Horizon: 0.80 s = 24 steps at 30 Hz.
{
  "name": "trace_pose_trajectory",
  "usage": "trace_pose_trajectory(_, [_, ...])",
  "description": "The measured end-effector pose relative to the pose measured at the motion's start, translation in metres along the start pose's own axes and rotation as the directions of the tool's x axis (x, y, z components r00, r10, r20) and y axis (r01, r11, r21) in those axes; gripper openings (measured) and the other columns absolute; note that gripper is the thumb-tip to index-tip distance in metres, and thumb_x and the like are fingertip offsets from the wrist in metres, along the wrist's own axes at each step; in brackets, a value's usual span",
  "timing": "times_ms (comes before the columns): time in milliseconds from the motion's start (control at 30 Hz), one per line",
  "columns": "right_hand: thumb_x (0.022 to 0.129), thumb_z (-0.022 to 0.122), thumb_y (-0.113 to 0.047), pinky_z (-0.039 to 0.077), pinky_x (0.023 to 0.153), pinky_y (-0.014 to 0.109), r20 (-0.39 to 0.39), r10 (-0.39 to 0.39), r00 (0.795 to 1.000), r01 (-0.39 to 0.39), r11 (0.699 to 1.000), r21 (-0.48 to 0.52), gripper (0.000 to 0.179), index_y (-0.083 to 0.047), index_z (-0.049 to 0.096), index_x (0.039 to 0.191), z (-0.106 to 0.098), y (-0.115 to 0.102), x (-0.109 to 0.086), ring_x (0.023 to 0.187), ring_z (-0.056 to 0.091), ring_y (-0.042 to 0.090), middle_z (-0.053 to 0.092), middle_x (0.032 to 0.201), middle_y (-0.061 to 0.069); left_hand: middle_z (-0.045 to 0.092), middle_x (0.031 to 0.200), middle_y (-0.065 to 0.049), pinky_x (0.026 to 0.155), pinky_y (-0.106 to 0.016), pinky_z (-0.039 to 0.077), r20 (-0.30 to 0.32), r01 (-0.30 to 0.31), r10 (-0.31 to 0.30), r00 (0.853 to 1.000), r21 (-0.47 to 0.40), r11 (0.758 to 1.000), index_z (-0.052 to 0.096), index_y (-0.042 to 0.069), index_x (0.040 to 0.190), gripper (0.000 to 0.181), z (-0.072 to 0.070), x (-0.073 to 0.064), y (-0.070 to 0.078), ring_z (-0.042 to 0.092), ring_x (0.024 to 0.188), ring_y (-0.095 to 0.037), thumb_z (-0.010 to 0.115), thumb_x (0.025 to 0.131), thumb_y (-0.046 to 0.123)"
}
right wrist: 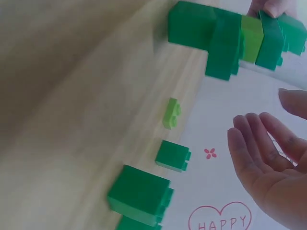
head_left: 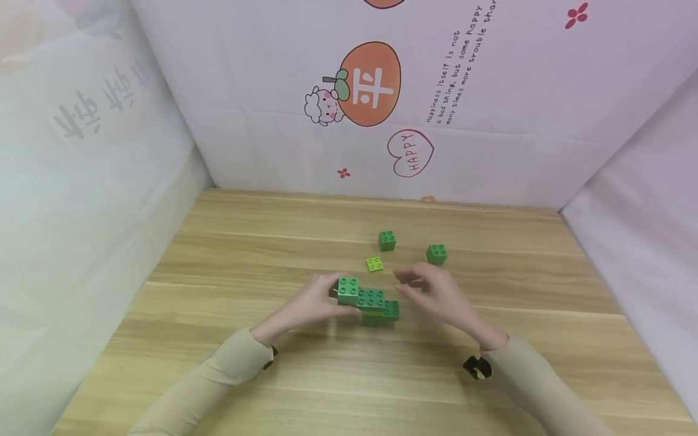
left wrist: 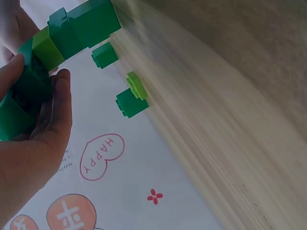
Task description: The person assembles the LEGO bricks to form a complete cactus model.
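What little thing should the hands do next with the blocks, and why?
Probably the right hand should pick up the flat light-green block. That hand holds nothing, and the block lies loose on the table nearby. The left hand holds the joined blocks, so maybe one more could be added.

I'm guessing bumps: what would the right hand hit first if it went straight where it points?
Probably the stack in the left hand, though depth is unclear, so the right hand might miss it.
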State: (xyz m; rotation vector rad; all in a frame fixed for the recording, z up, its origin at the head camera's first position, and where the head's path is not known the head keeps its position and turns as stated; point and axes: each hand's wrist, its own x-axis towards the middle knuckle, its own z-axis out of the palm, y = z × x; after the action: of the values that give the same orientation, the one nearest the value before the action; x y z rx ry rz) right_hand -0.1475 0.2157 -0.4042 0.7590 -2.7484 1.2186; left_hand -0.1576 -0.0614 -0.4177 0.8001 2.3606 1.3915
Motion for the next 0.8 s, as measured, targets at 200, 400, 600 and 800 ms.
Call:
trace_pose_trajectory(200, [0.091, 0.070, -0.009, 0.062, 0.087, 0.042, 0.050, 0.053, 0.997, -0.050, 0.998, -0.047, 0.027, -0.001, 0.067, 0.116, -0.010, -0.004, 0.026, 0.102, 0.070, 0.029, 0.072, 0.114, 0.018, 0.074, 0.108, 0.001, 0.087, -0.022, 0.058, -0.003, 0.007, -0.007, 1.000, 0.002, 1.000, 0.063, 0.014, 0.123, 0.050, -0.003, -0.001, -0.002, 0.069, 0.096, -0.010, 0.084, 0.078, 0.019])
trace_pose_trajectory(400, [0.090, 0.069, -0.008, 0.061, 0.090, 0.042, 0.141, 0.094, 0.986, -0.080, 0.992, -0.098, 0.029, 0.003, 0.066, 0.117, -0.012, -0.002, 0.048, 0.103, 0.069, 0.031, 0.071, 0.114, 0.021, 0.074, 0.108, 0.001, 0.087, -0.022, 0.058, 0.004, 0.020, -0.019, 1.000, -0.010, 1.000, 0.063, 0.013, 0.123, 0.051, -0.004, -0.002, -0.003, 0.069, 0.096, -0.010, 0.085, 0.077, 0.021])
trace_pose_trajectory(600, [0.089, 0.070, -0.010, 0.061, 0.089, 0.042, 0.206, 0.137, 0.969, -0.095, 0.975, -0.202, 0.031, 0.003, 0.065, 0.118, -0.008, 0.005, 0.067, 0.103, 0.069, 0.033, 0.070, 0.115, 0.020, 0.074, 0.106, 0.001, 0.087, -0.022, 0.058, 0.002, 0.019, -0.019, 1.000, -0.011, 1.000, 0.063, 0.012, 0.123, 0.051, -0.004, -0.002, -0.003, 0.069, 0.096, -0.010, 0.085, 0.077, 0.019])
trace_pose_trajectory(800, [0.086, 0.071, -0.009, 0.061, 0.089, 0.041, 0.231, 0.174, 0.957, -0.107, 0.955, -0.278, 0.035, 0.003, 0.065, 0.119, 0.001, 0.010, 0.082, 0.103, 0.069, 0.033, 0.070, 0.115, 0.021, 0.074, 0.108, 0.000, 0.088, -0.022, 0.058, 0.002, 0.011, -0.011, 1.000, -0.010, 1.000, 0.062, 0.012, 0.125, 0.052, -0.003, -0.003, -0.003, 0.070, 0.097, -0.012, 0.084, 0.078, 0.018])
